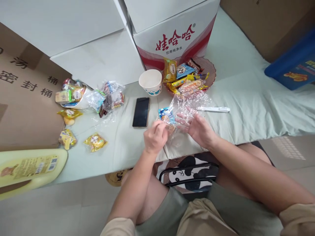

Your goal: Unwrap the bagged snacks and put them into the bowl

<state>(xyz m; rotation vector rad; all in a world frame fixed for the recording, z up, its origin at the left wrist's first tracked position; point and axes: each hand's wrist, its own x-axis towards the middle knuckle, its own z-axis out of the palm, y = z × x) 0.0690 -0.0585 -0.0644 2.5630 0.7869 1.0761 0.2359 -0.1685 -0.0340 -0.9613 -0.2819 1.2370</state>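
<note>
My left hand (155,137) is closed, its fingers pinching the near edge of a clear plastic bag (184,104). A blue-topped snack packet (165,114) shows just beyond those fingers; whether it lies inside the bag or behind it I cannot tell. My right hand (200,131) has its fingers stretched out and apart against the crinkled film, partly seen through it. Past the bag lies a white box cutter (216,109). A black phone (141,112) rests to the left of my left hand.
A white paper cup (150,82) stands beside a pinkish dish (212,72) of wrapped snacks. Leftward are a tipped cup of snacks (73,94), bagged snacks (112,95) and loose yellow packets (95,142). White boxes (177,39) back the cloth-covered surface; a blue container (292,62) is at right.
</note>
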